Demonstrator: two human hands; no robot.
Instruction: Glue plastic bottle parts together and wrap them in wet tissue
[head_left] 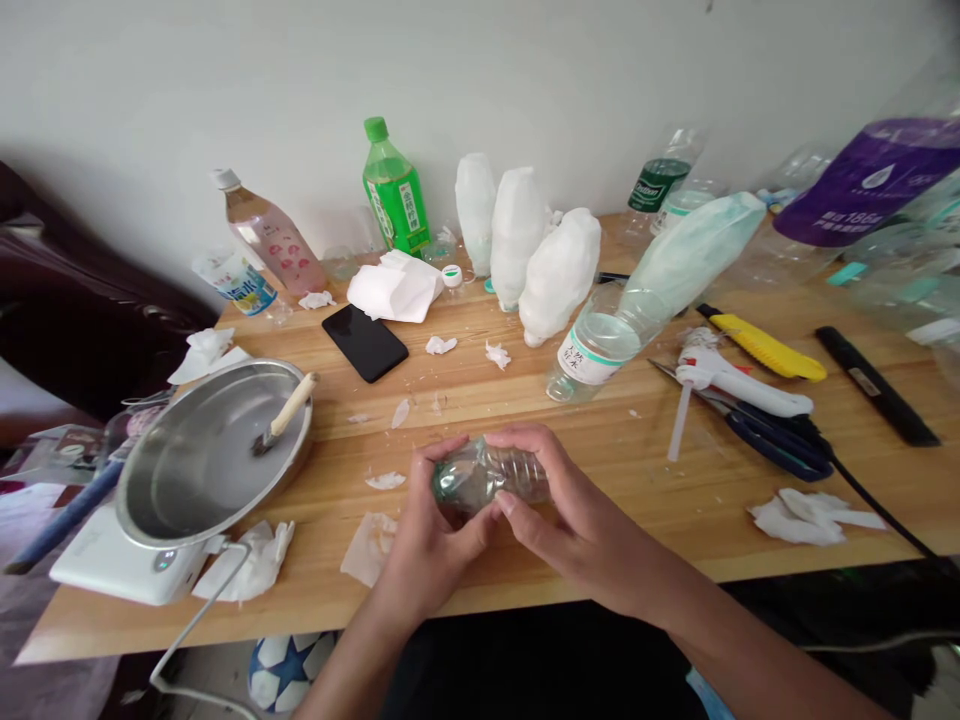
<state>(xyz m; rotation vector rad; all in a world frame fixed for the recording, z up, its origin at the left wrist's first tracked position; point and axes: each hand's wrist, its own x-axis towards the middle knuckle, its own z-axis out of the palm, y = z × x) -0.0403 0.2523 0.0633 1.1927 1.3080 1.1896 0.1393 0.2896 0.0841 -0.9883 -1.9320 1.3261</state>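
A clear ribbed plastic bottle (487, 475) lies sideways between my hands, just above the front part of the wooden table (615, 530). My left hand (439, 540) is wrapped round its greenish left end. Around the ribbed right part, the fingers and thumb of my right hand (562, 510) are closed. Both thumbs press on the near side of the bottle, close to each other. To the left of my left hand lie a damp piece of tissue (369, 549) and a smaller scrap (386, 481).
At the left a steel bowl (214, 450) with a brush (289, 410) rests on a white device. A phone (365, 342), white-wrapped bottles (517, 235) and drink bottles stand or lie behind. At the right are a glue gun (742, 385), scissors (780, 440) and a yellow cutter (769, 343).
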